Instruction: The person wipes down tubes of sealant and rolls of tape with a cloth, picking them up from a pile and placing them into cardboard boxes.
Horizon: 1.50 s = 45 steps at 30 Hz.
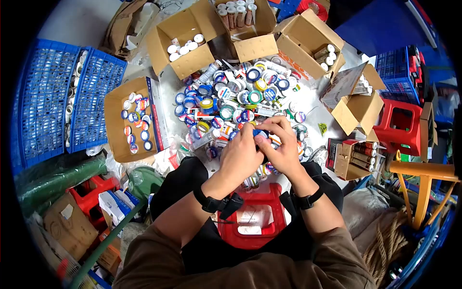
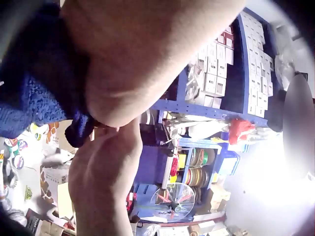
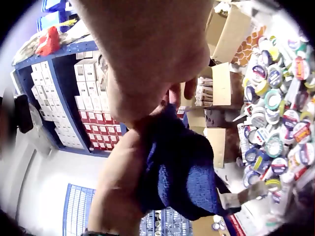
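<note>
Both hands meet over the pile. The left hand (image 1: 242, 156) and the right hand (image 1: 284, 150) pinch a bunched blue knitted cloth (image 1: 260, 133) between their fingers. In the left wrist view the cloth (image 2: 37, 101) hangs at the left. The right wrist view shows the cloth (image 3: 184, 172) folded thickly below the right hand (image 3: 152, 59), beside the left hand (image 3: 118, 177). A greyish flat piece (image 3: 243, 195) shows at the cloth's lower edge; whether it is held cannot be told. Fingertips are partly hidden by the hands and cloth.
A heap of tape rolls and tubes (image 1: 240, 91) lies beyond the hands. Open cartons stand around it, one with rolls (image 1: 113, 115) at the left. Blue crates (image 1: 45, 101) stand far left, a red stool (image 1: 276, 226) between the legs, an orange frame (image 1: 423, 168) at right.
</note>
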Each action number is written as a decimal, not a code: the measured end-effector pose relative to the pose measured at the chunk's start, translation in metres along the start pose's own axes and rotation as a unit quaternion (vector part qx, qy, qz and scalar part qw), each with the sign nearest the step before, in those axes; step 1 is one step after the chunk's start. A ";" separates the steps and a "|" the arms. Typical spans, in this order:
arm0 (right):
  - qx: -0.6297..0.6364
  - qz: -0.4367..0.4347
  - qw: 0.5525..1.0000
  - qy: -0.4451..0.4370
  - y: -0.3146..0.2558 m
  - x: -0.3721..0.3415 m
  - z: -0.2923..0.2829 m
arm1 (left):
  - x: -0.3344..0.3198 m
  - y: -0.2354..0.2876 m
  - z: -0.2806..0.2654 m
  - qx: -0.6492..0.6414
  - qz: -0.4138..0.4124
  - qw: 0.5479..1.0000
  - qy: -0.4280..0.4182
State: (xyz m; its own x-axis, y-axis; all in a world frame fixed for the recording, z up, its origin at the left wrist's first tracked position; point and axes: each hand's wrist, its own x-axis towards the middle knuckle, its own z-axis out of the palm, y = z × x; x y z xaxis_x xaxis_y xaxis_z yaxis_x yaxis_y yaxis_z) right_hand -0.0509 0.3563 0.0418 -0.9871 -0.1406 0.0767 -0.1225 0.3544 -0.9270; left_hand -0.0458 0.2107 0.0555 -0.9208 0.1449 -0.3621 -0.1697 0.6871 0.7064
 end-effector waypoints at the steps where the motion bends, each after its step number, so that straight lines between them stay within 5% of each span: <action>1: 0.015 0.020 1.000 -0.001 0.000 0.002 0.000 | 0.002 -0.005 -0.001 -0.007 0.012 1.000 0.013; 6: 0.069 0.092 0.985 0.128 0.035 0.007 -0.011 | 0.009 0.005 -0.013 -0.045 -0.013 0.999 0.023; 7: 0.241 0.185 0.937 0.172 0.039 0.013 -0.015 | 0.009 0.000 -0.008 -0.016 0.021 0.998 0.057; 12: 0.319 0.372 0.832 0.261 0.055 0.027 -0.050 | 0.009 0.000 -0.006 -0.022 0.004 1.000 0.001; 15: 0.426 0.288 0.826 0.234 0.094 0.027 -0.076 | 0.009 0.003 -0.002 0.003 -0.011 0.999 -0.046; 16: 0.438 0.263 0.801 0.312 0.059 0.039 -0.082 | 0.011 0.003 -0.001 0.013 -0.028 0.997 -0.077; 17: 0.414 0.176 0.844 0.291 0.058 0.041 -0.092 | 0.011 0.003 0.002 0.014 -0.028 0.996 -0.080; 19: 0.423 0.159 0.852 0.263 0.034 0.044 -0.107 | 0.011 0.003 0.007 0.011 0.012 0.999 -0.036; 21: 0.418 0.199 0.855 0.235 0.044 0.038 -0.110 | 0.013 0.004 0.008 0.014 0.010 0.999 -0.040; 24: 0.289 0.340 0.892 0.070 0.054 0.030 -0.102 | 0.016 0.008 0.010 -0.007 -0.018 0.997 -0.079; 39: 0.194 0.282 0.939 0.024 0.060 0.024 -0.082 | 0.013 0.006 0.023 0.008 0.022 0.999 -0.042; 45: -0.004 0.290 0.957 0.022 0.108 0.016 -0.087 | 0.014 0.000 0.014 -0.022 0.037 0.998 0.045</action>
State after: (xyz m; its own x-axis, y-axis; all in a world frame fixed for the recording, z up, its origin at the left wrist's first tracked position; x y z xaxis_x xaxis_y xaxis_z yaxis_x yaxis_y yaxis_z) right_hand -0.0893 0.4727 -0.0255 -0.8923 0.1202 -0.4351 0.4471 0.3683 -0.8152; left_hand -0.0540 0.2231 0.0421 -0.9590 0.1271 -0.2531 -0.1140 0.6447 0.7559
